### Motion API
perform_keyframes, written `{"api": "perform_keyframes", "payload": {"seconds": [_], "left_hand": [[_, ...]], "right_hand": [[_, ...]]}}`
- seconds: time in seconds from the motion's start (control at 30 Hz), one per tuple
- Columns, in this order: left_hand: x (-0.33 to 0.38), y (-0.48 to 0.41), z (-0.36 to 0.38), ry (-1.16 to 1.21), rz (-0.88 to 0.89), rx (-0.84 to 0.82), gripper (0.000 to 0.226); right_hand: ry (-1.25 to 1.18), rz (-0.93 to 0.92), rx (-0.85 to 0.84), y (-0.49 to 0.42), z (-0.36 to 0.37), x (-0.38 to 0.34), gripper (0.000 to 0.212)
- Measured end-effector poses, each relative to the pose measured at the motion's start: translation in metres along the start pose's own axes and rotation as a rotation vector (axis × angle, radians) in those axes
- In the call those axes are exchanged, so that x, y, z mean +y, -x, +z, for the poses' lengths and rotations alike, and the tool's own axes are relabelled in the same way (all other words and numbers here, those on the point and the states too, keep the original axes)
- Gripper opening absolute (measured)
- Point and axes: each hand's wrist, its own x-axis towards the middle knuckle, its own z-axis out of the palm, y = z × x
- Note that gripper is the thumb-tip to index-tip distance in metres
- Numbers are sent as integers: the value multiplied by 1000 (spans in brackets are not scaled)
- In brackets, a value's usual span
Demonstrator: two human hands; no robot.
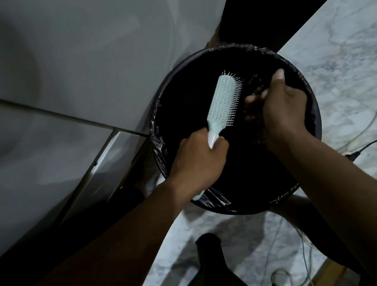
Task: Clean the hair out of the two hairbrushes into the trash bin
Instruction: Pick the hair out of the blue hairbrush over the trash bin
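Note:
A round black trash bin lined with a black plastic bag stands on the marble floor. Over its opening my left hand grips the handle of a pale mint hairbrush, whose bristles face right. My right hand is just right of the brush head, fingers curled around a dark clump of hair above the bin. The second hairbrush is not in view.
A white wall rises on the left, close to the bin. The marble floor lies to the right, with cables running across it. A black stand is at the bottom centre.

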Motion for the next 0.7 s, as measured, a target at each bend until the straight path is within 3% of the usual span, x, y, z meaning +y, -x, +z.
{"api": "perform_keyframes", "payload": {"seconds": [0.13, 0.23, 0.3, 0.47, 0.7], "left_hand": [[-1, 1, -1, -5, 2, -2, 33], [0, 3, 1, -15, 35, -30, 34], [-1, 5, 1, -25, 57, -45, 35], [-3, 3, 0, -9, 53, -54, 36], [-2, -1, 0, 140, -15, -91, 32]], "right_hand": [[2, 96, -145, 5, 1, -2, 58], [128, 77, -313, 11, 2, -3, 74], [180, 26, -385, 13, 3, -1, 67], [266, -208, -396, 9, 2, 4, 60], [224, -242, -346, 11, 4, 10, 58]]}}
